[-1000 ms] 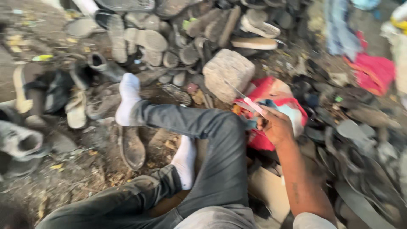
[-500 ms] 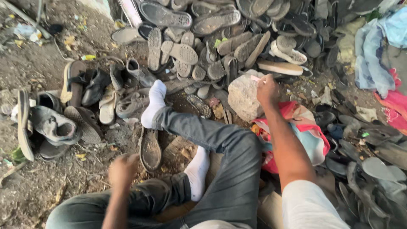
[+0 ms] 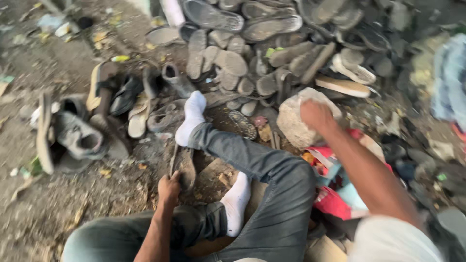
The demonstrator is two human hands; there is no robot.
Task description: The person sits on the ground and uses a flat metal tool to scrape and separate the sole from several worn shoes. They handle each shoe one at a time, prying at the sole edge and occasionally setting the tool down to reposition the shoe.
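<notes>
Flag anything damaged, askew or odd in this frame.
The left hand grips a worn, dirty sole with no upper. The right hand rests on a rough stone block. Loose soles lie heaped unpaired behind.

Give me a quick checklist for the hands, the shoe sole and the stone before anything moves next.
1. Left hand touching the worn shoe sole: ok, fingers at its near end.
2. Firm grip on that sole: cannot tell, the fingers hide the contact.
3. Right hand on the grey stone: ok, it rests on the stone's top.
4. Right hand holding a tool: cannot tell, motion blur.
5. Stone top free of other things: ok on the visible part.
6. Sole clear of the socked feet: ok, it lies between them, apart.
</notes>
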